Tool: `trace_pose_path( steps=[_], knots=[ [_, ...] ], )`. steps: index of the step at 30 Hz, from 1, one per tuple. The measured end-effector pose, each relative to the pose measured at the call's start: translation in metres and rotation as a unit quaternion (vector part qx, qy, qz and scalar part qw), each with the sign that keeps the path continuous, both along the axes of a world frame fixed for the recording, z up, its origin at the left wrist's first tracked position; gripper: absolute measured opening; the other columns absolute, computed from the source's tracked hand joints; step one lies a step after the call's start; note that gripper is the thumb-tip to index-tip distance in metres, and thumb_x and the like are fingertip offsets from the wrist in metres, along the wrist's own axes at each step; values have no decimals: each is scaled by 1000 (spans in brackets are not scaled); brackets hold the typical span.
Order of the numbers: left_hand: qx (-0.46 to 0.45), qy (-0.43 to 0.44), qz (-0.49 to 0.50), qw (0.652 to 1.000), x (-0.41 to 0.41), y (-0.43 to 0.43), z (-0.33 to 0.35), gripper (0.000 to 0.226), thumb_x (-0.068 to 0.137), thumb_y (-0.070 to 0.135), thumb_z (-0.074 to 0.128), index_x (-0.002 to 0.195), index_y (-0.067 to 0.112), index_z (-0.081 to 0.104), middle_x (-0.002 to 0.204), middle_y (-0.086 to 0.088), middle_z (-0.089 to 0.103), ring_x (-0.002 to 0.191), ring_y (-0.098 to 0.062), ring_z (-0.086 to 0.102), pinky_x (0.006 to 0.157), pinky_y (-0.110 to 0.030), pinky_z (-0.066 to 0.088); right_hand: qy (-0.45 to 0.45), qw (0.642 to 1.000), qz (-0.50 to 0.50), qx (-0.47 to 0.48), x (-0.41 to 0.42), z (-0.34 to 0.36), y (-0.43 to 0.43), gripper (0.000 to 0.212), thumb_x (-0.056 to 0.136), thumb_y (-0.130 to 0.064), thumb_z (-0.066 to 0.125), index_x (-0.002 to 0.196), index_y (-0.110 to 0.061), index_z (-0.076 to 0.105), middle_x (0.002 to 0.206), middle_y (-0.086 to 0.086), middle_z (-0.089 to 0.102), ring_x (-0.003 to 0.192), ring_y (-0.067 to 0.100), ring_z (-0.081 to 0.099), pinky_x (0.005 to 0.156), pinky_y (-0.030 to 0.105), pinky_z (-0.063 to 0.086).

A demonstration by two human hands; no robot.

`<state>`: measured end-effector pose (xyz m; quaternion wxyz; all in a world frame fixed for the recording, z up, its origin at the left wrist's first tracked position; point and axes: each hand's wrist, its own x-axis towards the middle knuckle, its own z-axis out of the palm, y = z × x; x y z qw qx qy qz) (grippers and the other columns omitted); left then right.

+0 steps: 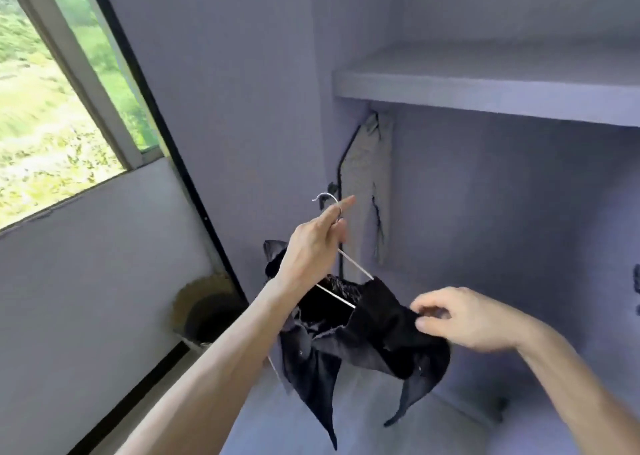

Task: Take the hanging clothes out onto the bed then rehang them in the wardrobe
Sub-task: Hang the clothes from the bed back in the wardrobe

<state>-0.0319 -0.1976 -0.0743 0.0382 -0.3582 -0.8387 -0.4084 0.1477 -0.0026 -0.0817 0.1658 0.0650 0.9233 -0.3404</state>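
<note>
The black shirt [374, 337] hung on a thin silver wire hanger [356, 266] in front of the pale purple wardrobe [502, 195], the left hand [311, 246] curled round the hanger's neck with one finger sticking out, the right hand [464, 319] pinching the shirt, and a grey-white cloth [367, 177] hung in the corner under the shelf [485, 87].

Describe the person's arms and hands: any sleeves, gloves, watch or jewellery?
No sleeves show: the left forearm and right forearm are bare to the frame's edge. The left hand and right hand wear no gloves, and neither wrist carries a watch or band. No markings show.
</note>
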Motion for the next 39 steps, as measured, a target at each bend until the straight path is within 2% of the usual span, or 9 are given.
trace_pose_path(
  steps=[4,10,14,18,21,25,30,34,39],
  knots=[
    [1,-15,-66,998,-16,49,2,40,105,22,42,139,41,52,84,13,69,58,-2,52,59,-17,44,-41,987,-55,-143,2,0,3,4,95,-19,56,95,-17,60,60,-9,50,56,11,49,54,30,41],
    [-28,-32,-81,996,-52,88,11,43,104,22,44,142,42,49,95,17,72,61,2,56,61,-15,42,-8,938,-146,-314,-25,-9,-8,17,98,-9,57,114,-2,58,72,-1,48,56,9,49,50,21,40],
    [-76,-20,-113,990,-80,96,22,50,105,22,42,151,40,37,117,-1,72,88,-21,67,81,-29,51,11,895,-220,-389,-50,-21,-24,7,98,-8,57,105,-6,55,73,-4,46,57,6,45,51,20,40],
    [-178,17,-115,977,-109,90,33,59,100,17,40,155,36,31,139,-9,59,117,-33,59,93,-36,50,59,873,-280,-396,-83,-25,-23,8,98,-11,59,95,-10,52,70,-4,48,58,6,49,52,21,45],
    [-319,162,-9,934,-140,70,34,61,99,31,44,157,30,23,163,-7,23,151,-27,15,119,-56,15,88,865,-312,-383,-113,-18,-12,11,98,-11,59,89,-11,53,70,-2,49,57,4,52,53,19,49],
    [-376,310,103,867,-186,50,40,67,101,41,36,160,23,8,167,-8,-6,153,-25,-12,117,-61,-9,109,853,-329,-389,-164,-17,16,6,97,-11,61,94,-9,57,77,0,50,61,5,55,58,22,53],
    [-294,403,200,843,-238,33,33,73,93,36,52,158,16,25,167,-9,6,154,-25,3,117,-54,-20,126,863,-335,-357,-231,-29,60,12,98,-12,59,105,-3,56,86,6,51,66,9,57,62,26,57],
    [-278,474,214,808,-262,25,12,69,95,26,42,159,18,18,168,-6,1,155,-24,2,121,-52,-12,139,873,-341,-320,-279,-39,98,47,97,-16,62,137,2,44,91,8,56,65,7,63,67,29,59],
    [-262,531,250,766,-278,30,6,66,97,32,37,160,23,16,168,-5,8,154,-24,10,121,-56,-1,166,890,-314,-285,-328,-31,132,49,99,-18,59,140,-1,40,87,6,56,66,8,65,72,32,61]
  ],
)
